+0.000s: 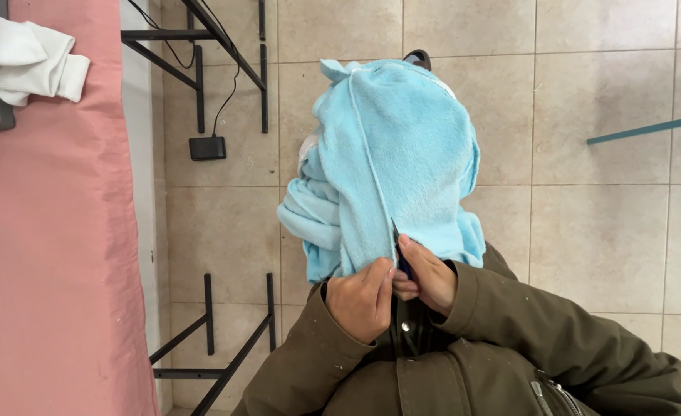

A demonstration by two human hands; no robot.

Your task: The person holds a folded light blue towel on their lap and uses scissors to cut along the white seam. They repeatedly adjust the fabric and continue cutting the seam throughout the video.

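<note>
Light-blue fleece garment (390, 154) held up at centre frame, hanging over the tiled floor (602, 231), lower edge bunched at 6 o'clock just above both hands. Left hand (362, 296) closed, fingers pressed together and pinching the fabric beside the raised seam. Right hand (427, 276) at 3 o'clock of the left, touching it; fingers curled and pinching a small dark-bladed tool with a blue handle (400, 254), mostly hidden, tip set at the seam. Kind of tool not certain; probably a seam ripper or small snips.

Risks, as judged:
- Blade tip very near the left thumb; slip along the seam likely to nick skin.
- Pile thick and seam narrow; cutting into fleece rather than thread possible if tension slackens.
- Garment unsupported, weight carried by two pinches only; sag likely to pull the seam off line.
- Folds bunched at 9 o'clock of the seam liable to drift under the tip.

Surface and room: no worktop beneath the hands; work done in the air above beige floor tiles with pale grout. Pink cloth-covered table (48, 231) along the 9 o'clock edge, white fabric (21, 54) lying on it at 10 o'clock. Black metal frame (202, 69) at 11 o'clock, more of it at 7 o'clock. Black power adapter (207, 147) on the floor with cable rising. Teal rod (649, 128) at 2 o'clock. Olive jacket sleeves (510, 323) at 5 o'clock.
</note>
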